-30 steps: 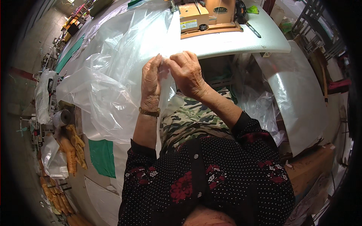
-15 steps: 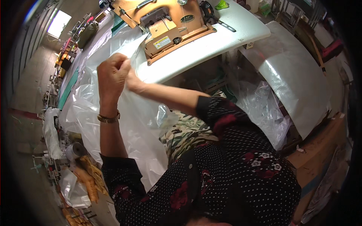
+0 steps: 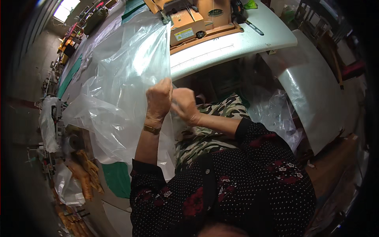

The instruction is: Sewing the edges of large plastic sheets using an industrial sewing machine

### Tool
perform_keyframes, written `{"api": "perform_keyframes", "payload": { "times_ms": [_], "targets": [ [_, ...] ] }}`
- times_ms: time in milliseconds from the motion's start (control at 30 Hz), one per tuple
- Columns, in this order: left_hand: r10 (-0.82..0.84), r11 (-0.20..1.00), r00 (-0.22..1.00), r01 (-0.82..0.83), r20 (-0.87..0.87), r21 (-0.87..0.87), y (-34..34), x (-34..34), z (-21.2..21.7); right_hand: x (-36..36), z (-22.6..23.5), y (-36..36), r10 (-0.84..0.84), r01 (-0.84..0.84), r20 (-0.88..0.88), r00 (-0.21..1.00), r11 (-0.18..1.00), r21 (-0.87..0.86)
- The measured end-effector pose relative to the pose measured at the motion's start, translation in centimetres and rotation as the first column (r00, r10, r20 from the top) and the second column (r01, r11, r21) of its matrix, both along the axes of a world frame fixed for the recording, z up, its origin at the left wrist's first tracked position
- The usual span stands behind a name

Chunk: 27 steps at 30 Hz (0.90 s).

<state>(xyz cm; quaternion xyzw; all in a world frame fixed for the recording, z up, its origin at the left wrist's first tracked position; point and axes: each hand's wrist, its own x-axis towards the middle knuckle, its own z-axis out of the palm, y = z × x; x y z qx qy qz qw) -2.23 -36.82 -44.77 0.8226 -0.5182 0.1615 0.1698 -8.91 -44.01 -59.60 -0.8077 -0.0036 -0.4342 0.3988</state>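
A large clear plastic sheet (image 3: pixel 130 59) drapes over the left of the white table. Its right edge runs taut from the foot of a tan sewing machine (image 3: pixel 215 23) down to my hands. My left hand (image 3: pixel 158 98), with a watch at the wrist, is closed in a fist on that edge. Just right of it, slightly blurred, my right hand (image 3: pixel 184 103) has its fingers curled in against the same edge. Below both fists the sheet hangs beside camouflage-patterned cloth (image 3: pixel 209 134) over my lap.
The white machine table (image 3: pixel 252 39) curves across the top, with a bright green scrap (image 3: pixel 250 4) on it. Right of it slopes a pale sheet-covered surface (image 3: pixel 294 83), with crumpled clear plastic (image 3: pixel 278 112) below. Green cloth (image 3: pixel 117 179) and yellow-orange cloth (image 3: pixel 89 170) lie at lower left.
Both hands have come down toward me and to the right, drawing the sheet's edge straight below the machine. My right forearm is no longer crossed behind my left wrist. The view has shifted somewhat.
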Motion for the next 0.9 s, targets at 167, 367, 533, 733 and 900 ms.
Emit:
{"api": "perform_keyframes", "payload": {
  "times_ms": [167, 367, 533, 733, 900],
  "targets": [
    [-0.026, 0.999, 0.999, 0.027, 0.019, -0.031, -0.5, -0.4, 0.1, 3.1, 1.9, 2.8, 0.446, -0.078, -0.43, 0.785, 0.76, 0.645],
    [-0.04, 0.999, 0.999, 0.04, 0.025, 0.032, -0.3, -0.1, 1.8, 8.9, 1.5, 9.8, 0.705, -0.36, -0.224, 0.673, 0.577, 0.733],
    [0.024, 0.998, 0.996, -0.028, 0.082, 0.049, 0.1, 0.9, -0.7, 8.7, -0.4, 8.3, 0.683, -0.468, -0.221, 0.696, 0.665, 0.582],
    [0.065, 0.976, 0.998, -0.058, 0.024, -0.212, -0.9, 1.5, -5.6, 3.7, 2.1, -2.2, 0.682, -0.706, -0.427, 0.593, 0.696, 0.132],
    [0.14, 0.899, 0.963, -0.222, -0.231, -0.378, -1.5, 1.0, -7.2, 1.7, 10.8, -11.3, 0.366, -0.723, -0.848, 0.384, 0.69, -0.029]
  ]
}}
